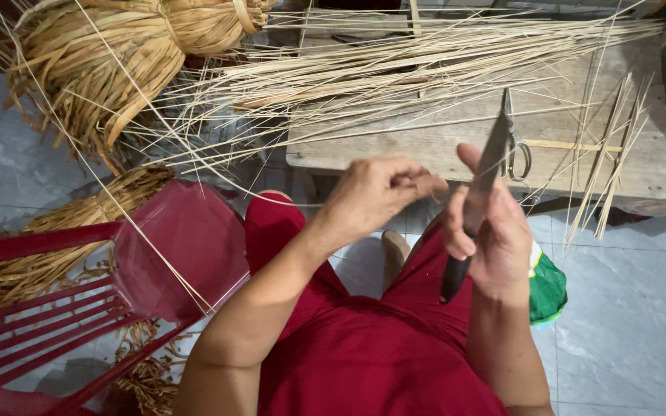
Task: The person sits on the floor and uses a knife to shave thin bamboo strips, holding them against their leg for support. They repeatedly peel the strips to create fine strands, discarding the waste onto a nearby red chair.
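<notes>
Right hand: your right hand point(495, 246) is closed around the black handle of a knife point(478, 196); the thumb stands up along the blade, and the blade points far, toward the bench.
Left hand: your left hand point(375, 192) is closed to a pinch, thumb and fingertips pressed together just beside the knife blade. What it pinches is too thin to see; I cannot tell if it is a fibre.
Knife: it lies between your two hands, the blade touching or almost touching the left fingertips, above your lap in the red garment point(364, 354).
Thin strip: one pale strip point(159, 246) runs from the far left down over the red plastic chair point(79, 308) on your left; I cannot tell if it reaches your left hand.
Surface: a low wooden bench point(456, 146) stands far from you, just beyond the hands. Many long pale fibre strips point(425, 54) lie across it, their ends hanging over its left edge. A smaller bunch of short sticks point(614, 154) leans at its right end. Scissors point(516, 154) lie on the bench, partly hidden behind the knife.
Room: grey tiled floor point(634, 308).
Bundles: tied bundles of dry straw-coloured leaves point(102, 69) lie far left; another bundle point(40, 254) lies behind the chair.
Bag: a green bag point(547, 291) sits on the floor near your right wrist; its content is not visible.
</notes>
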